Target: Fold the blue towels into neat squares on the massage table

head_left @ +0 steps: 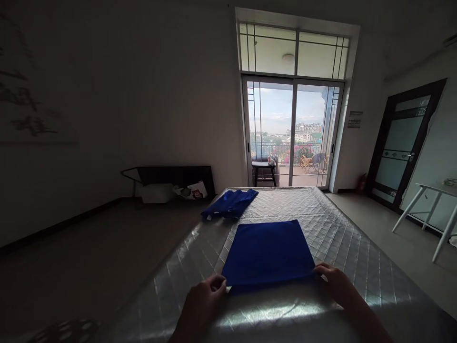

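Note:
A flat, roughly square blue cloth (269,252) lies on the quilted silvery table cover (357,257). At its near left corner, my left hand (207,293) pinches the cloth, and a small white tag shows beside the fingertips. My right hand (332,278) grips the near right corner between thumb and fingers. The near edge runs fairly straight between both hands. Farther back on the left lies a second blue cloth (230,204), bunched and layered, with small white bits at its near edge.
Against the back left wall stands a dark bench (174,174) with a white box (157,193) and a patterned bag (193,190). Glass sliding doors (294,133) are behind the table. At right are a dark-framed door (407,143) and a white table (435,188).

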Motion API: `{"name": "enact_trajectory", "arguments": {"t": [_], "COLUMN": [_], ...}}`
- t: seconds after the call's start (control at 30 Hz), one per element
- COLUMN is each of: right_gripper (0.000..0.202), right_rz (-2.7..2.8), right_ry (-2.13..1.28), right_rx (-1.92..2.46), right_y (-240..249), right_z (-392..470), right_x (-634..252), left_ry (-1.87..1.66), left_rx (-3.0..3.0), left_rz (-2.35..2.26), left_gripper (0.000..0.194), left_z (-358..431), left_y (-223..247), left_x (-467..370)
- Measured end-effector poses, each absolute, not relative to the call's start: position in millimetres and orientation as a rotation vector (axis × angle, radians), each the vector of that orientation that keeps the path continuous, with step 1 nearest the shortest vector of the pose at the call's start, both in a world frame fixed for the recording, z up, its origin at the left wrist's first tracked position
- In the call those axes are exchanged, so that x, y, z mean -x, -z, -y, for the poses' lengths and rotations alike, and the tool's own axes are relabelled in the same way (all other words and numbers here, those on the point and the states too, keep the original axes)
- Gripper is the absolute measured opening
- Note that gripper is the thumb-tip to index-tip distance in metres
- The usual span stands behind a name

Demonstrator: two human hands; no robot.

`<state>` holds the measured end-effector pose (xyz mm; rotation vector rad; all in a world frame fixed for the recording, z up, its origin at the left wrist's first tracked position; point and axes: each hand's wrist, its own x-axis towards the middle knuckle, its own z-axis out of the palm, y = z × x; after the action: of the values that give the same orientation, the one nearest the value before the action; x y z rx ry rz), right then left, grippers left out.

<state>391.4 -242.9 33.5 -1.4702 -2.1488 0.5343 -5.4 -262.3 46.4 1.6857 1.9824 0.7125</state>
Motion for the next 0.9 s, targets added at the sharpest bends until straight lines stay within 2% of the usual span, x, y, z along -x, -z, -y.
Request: {"name": "enact_trajectory", "arguments": {"t": [0.37,0.9], "right_gripper": [0.053,0.038], "right_rz": [2.404,2.443], "right_ry": [-0.475,-0.465], "right_rx": [1.601,1.698], "right_y": [-53,-69], "right_z": [264,279], "right_x": [-385,-372], "left_ry": [-0.469,-0.215], "left_rx": [-1.736,-1.757], "left_rz": [-2.059,-2.031], "left_gripper": [0.013,0.012], "left_z": [283,285], "left_y": [-47,-48], "left_x": [7,8]}}
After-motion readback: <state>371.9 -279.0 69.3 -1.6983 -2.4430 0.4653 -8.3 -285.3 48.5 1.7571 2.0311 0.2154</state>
